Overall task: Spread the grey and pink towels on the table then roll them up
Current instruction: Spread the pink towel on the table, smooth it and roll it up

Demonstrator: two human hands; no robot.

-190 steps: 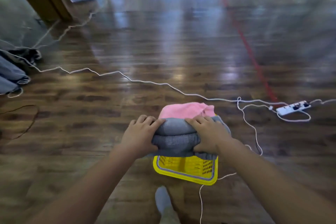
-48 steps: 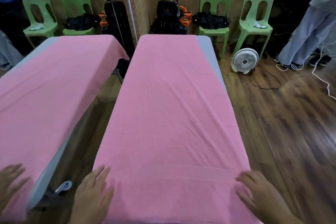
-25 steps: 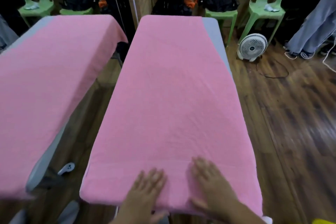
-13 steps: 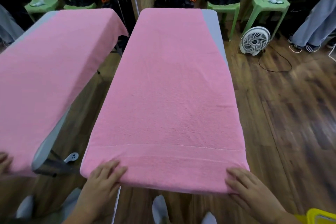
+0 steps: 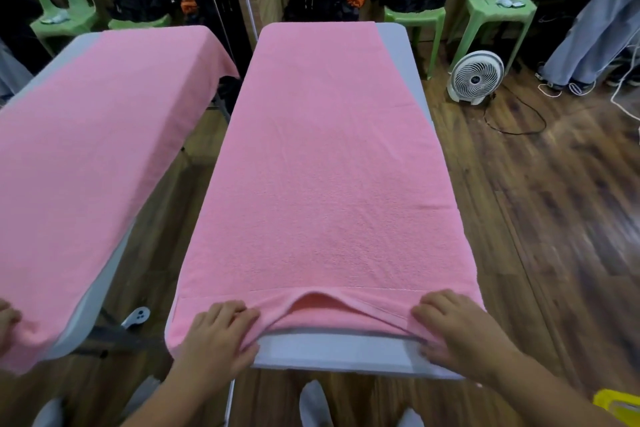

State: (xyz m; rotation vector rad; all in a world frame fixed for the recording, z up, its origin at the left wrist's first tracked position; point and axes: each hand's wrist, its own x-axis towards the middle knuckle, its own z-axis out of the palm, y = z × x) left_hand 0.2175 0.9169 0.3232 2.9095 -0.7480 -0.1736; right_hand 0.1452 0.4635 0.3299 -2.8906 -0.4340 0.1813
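Note:
A pink towel (image 5: 322,166) lies spread lengthwise over the narrow grey table (image 5: 332,355). Its near edge is folded back onto itself, with a raised hump in the middle, and a strip of bare table shows in front of it. My left hand (image 5: 221,336) grips the folded edge near the left corner. My right hand (image 5: 457,333) grips the same edge near the right corner. No grey towel is in view.
A mirror on the left repeats the table, towel (image 5: 86,156) and a hand. Green chairs (image 5: 495,0) with black bags stand past the far end. A white fan (image 5: 476,78) with its cord sits on the wooden floor at right, near a person's legs (image 5: 588,28). A yellow basket corner (image 5: 620,404) shows bottom right.
My hands have pulled the towel's near edge up off the table end and folded it back, baring a strip of grey table. Before, the edge hung over the end.

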